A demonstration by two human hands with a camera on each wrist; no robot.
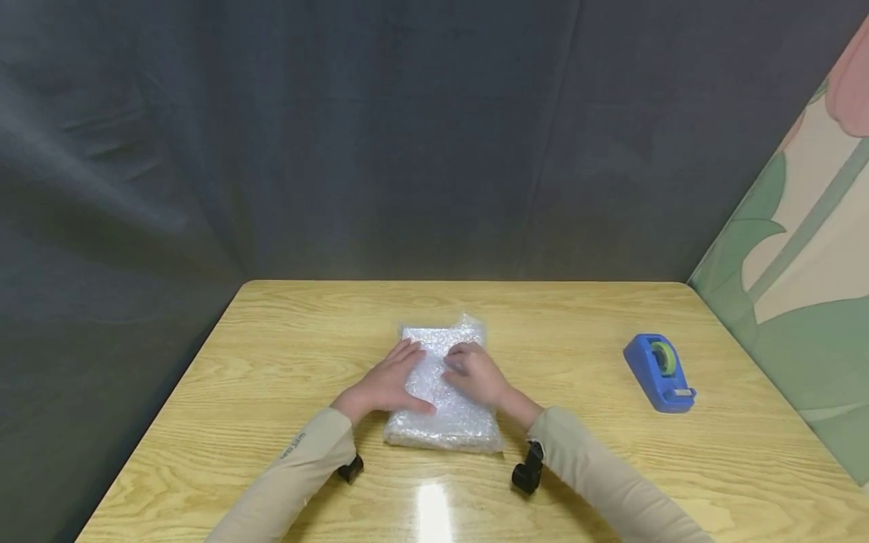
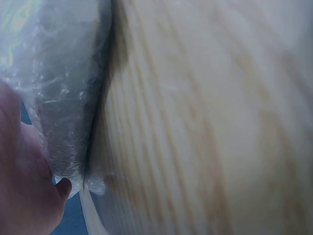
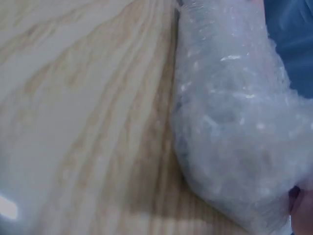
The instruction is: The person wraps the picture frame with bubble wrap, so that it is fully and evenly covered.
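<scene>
A flat, roughly rectangular package in clear bubble wrap (image 1: 458, 422) lies on the table in front of me. My left hand (image 1: 390, 381) rests on its left part, fingers spread and thumb reaching toward the middle. On the upper right part is my right hand (image 1: 478, 375), its fingers curled in toward the thumb and pinching the bubble wrap (image 3: 230, 122); the fingertips are small and partly hidden. Loose wrap sticks up past the package's far right corner. In the left wrist view the wrapped side (image 2: 63, 93) shows beside the hand. What lies inside the wrap is hard to make out.
A blue tape dispenser (image 1: 655, 377) with a greenish roll stands on the right side of the wooden table (image 1: 271, 339). Dark curtain (image 1: 407, 136) hangs behind and at the left. A floral-patterned panel (image 1: 801, 302) borders the right edge.
</scene>
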